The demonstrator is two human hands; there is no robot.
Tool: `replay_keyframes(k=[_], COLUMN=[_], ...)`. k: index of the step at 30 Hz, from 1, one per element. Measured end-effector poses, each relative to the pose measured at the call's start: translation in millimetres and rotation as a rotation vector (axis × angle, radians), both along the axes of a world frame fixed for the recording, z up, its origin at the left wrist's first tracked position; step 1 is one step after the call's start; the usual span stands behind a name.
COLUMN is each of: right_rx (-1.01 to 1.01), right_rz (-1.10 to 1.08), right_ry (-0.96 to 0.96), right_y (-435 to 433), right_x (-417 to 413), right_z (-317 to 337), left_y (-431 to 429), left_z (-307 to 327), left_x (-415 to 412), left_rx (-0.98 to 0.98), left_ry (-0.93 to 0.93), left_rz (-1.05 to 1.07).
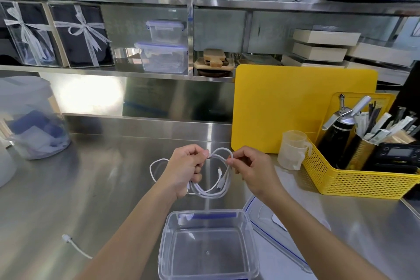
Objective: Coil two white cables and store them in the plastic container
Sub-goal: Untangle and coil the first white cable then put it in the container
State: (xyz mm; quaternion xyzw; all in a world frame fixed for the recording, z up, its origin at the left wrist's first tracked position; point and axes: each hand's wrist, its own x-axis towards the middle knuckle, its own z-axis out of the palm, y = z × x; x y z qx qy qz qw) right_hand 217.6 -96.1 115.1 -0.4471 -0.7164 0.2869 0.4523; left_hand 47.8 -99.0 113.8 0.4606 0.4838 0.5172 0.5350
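Observation:
Above the steel counter, my left hand (185,169) grips a bundle of loops of a white cable (214,185). My right hand (248,166) pinches the top loop of the same cable close beside it. One loop sticks out to the left of my left hand, and connector ends hang in the middle of the bundle. A second white cable (76,248) lies on the counter at the lower left, partly hidden by my left forearm. The clear plastic container (208,218) stands open and empty right below my hands. Its lid (264,215) with a blue seal lies to its right.
A yellow perforated basket (354,183) with a black bottle, wrapped straws and a scale stands at right. Beside it are a measuring cup (293,149) and a yellow cutting board (293,107). A clear tub (34,118) sits at far left. Shelves hold boxes and containers.

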Motion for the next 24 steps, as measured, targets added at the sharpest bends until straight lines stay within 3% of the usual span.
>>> replay_keyframes(k=[4,8,11,18,24], right_rx=[0.02,-0.284,-0.386,-0.299,-0.229], right_rz=[0.073,0.202,0.277,0.361,0.209], right_ry=[-0.057,0.209,0.222,0.121,-0.003], right_y=[0,-4,-3,2,9], right_x=[2,-1,3,18,44], right_z=[-8,-17,-19,-8,-7], left_y=[-3,-6,-5,-2,-1], left_z=[-2,0,6,15,22], left_x=[1,10,10,2,-4], left_rx=[-0.063,-0.079,-0.061,-0.082,-0.07], left_ry=[-0.172,-0.309,-0.262,-0.16,-0.039], left_rz=[-0.054,-0.182,-0.21,-0.19,-0.162])
